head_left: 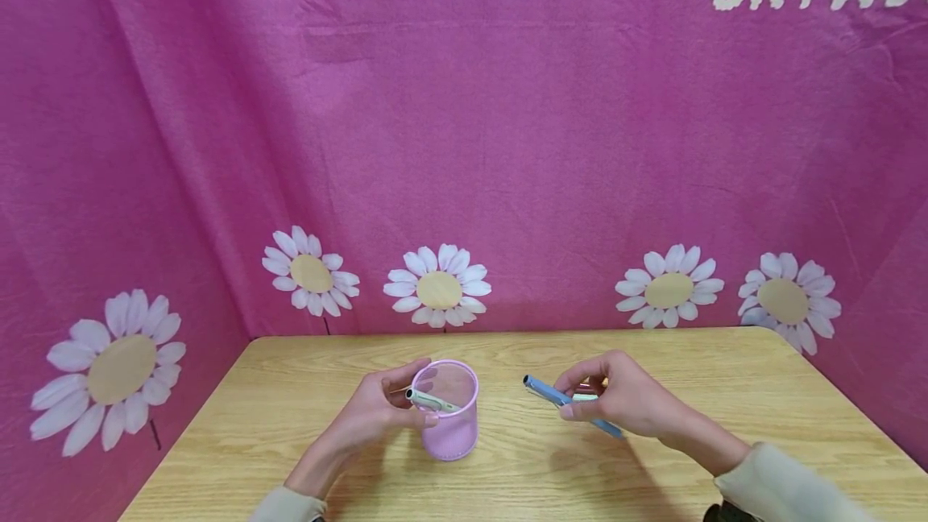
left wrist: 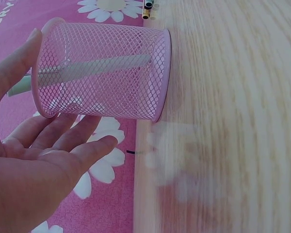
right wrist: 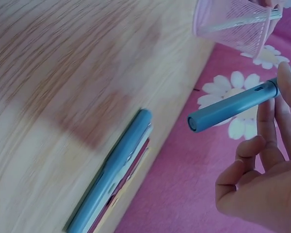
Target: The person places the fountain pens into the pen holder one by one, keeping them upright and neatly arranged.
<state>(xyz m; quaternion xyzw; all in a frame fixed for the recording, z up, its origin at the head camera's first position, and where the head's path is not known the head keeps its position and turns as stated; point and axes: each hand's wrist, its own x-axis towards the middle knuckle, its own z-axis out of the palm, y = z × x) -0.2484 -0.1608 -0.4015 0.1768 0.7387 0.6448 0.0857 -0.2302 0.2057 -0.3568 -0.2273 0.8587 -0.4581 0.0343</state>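
A pink mesh pen holder [head_left: 451, 437] stands upright on the table, a pale green pen [head_left: 433, 401] leaning inside with its capped end past the rim. My left hand [head_left: 366, 411] holds the holder near its top, thumb at the rim and fingers along the far side, as the left wrist view shows. To the right of it, my right hand [head_left: 632, 397] pinches a blue pen [right wrist: 233, 108] between thumb and fingertips, raised over the table and slanted. The ring and little fingers are bent inward, away from the pen.
Beneath the right hand several pens lie side by side on the wooden table [head_left: 507, 490], among them a blue one [right wrist: 119, 167] and a dark red one [right wrist: 136, 162]. A pink cloth [head_left: 507, 143] with daisies hangs behind the table and at both sides.
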